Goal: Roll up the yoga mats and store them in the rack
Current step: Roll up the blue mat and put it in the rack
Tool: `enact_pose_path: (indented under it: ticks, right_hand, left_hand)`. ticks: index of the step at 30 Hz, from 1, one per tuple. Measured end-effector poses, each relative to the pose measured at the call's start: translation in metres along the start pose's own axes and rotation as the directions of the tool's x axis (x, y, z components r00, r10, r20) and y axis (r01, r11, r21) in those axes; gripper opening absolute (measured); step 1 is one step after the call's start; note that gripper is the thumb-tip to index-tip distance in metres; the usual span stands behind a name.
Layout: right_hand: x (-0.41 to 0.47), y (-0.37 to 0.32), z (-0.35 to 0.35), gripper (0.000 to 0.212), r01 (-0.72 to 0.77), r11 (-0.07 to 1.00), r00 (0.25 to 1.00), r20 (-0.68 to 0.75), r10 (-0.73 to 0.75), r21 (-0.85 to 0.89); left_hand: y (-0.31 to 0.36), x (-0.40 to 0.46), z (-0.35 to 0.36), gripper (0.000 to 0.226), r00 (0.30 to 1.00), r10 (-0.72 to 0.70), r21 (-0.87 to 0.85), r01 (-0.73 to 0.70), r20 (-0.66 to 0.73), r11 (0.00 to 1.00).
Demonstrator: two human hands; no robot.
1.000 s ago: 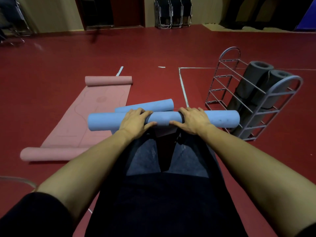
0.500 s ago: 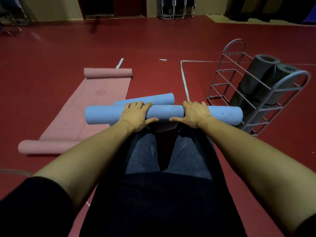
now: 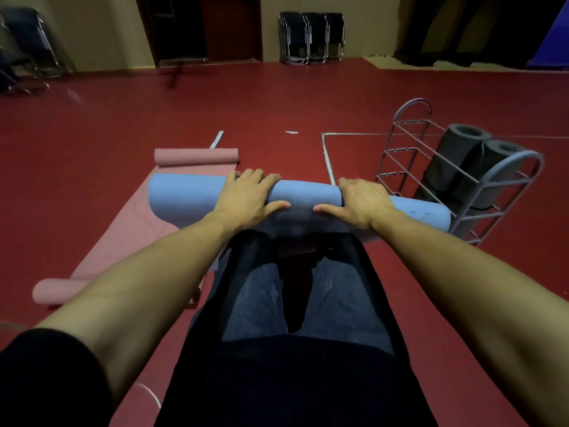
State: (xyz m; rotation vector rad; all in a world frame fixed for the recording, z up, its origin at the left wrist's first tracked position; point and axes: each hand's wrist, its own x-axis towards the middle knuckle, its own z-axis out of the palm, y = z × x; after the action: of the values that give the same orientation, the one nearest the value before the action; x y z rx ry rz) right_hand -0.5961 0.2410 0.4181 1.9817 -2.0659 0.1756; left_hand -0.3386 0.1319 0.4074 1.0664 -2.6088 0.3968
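My left hand (image 3: pixel 246 200) and right hand (image 3: pixel 361 200) curl over the blue mat roll (image 3: pixel 304 195), gripping it. It looks light, soft and springy; holding near the middle should keep it tight.

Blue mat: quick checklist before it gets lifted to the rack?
1. Both hands on the roll: ok. Left hand and right hand lie over the blue mat, thumbs on the near side.
2. Roll finished: cannot tell. The loose end is hidden behind the hands and roll.
3. Roll even: not ok. The left end looks fatter than the right.
4. Space in the rack: ok. Two grey mats sit at its far side; the near rails look bare.
5. Path to the rack: ok. Bare red floor beside it.
6. Pink mat: not ok, only partly rolled.
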Motion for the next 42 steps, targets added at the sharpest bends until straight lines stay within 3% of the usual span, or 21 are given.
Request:
enact_pose_path:
  ticks: [10,14,17,20,23,27,32,37,40,42]
  right_hand:
    - [0.022,0.016,-0.132,0.083,0.071,0.977,0.981,-0.164,-0.105,-0.201]
    - [0.029,0.019,-0.183,0.089,0.1,0.962,0.972,-0.184,-0.149,-0.253]
    - [0.026,0.019,-0.203,0.093,0.156,0.961,0.977,-0.109,-0.184,-0.228]
    - [0.008,0.013,-0.194,0.103,0.241,0.954,0.97,0.021,-0.242,-0.177]
    - [-0.016,-0.005,-0.165,0.099,0.293,0.951,0.943,0.191,-0.271,-0.096]
    - [-0.038,-0.026,-0.119,0.108,0.216,0.973,0.876,0.425,-0.229,0.079]
    - [-0.076,-0.027,-0.075,0.106,0.017,0.958,0.76,0.619,-0.197,0.285]
    - [-0.114,-0.033,-0.033,0.1,-0.048,0.94,0.757,0.626,-0.186,0.338]
    - [-0.122,-0.038,-0.029,0.099,-0.09,0.924,0.742,0.643,-0.187,0.372]
    - [-0.121,-0.04,-0.028,0.101,-0.103,0.916,0.737,0.648,-0.193,0.389]
  left_hand:
    - [-0.016,0.04,-0.112,0.081,0.981,0.056,0.0,-0.056,-0.187,0.998]
    - [-0.016,0.045,-0.162,0.075,0.98,0.051,-0.044,-0.061,-0.192,0.997]
    - [-0.016,0.035,-0.193,0.073,0.997,0.027,-0.104,-0.034,-0.076,0.994]
    - [-0.007,0.008,-0.196,0.076,0.988,0.076,-0.089,-0.064,0.131,0.994]
    - [0.003,-0.029,-0.164,0.072,0.917,0.14,-0.288,-0.029,0.373,0.957]
    - [0.003,-0.07,-0.117,0.057,0.774,0.192,-0.522,0.201,0.603,0.829]
    - [0.02,-0.097,-0.076,0.074,0.683,0.241,-0.543,0.268,0.69,0.796]
    - [0.038,-0.112,-0.052,0.086,0.585,0.255,-0.48,0.269,0.77,0.835]
    - [0.043,-0.119,-0.045,0.087,0.569,0.218,-0.461,0.325,0.793,0.826]
    - [0.043,-0.121,-0.04,0.081,0.596,0.202,-0.458,0.316,0.777,0.831]
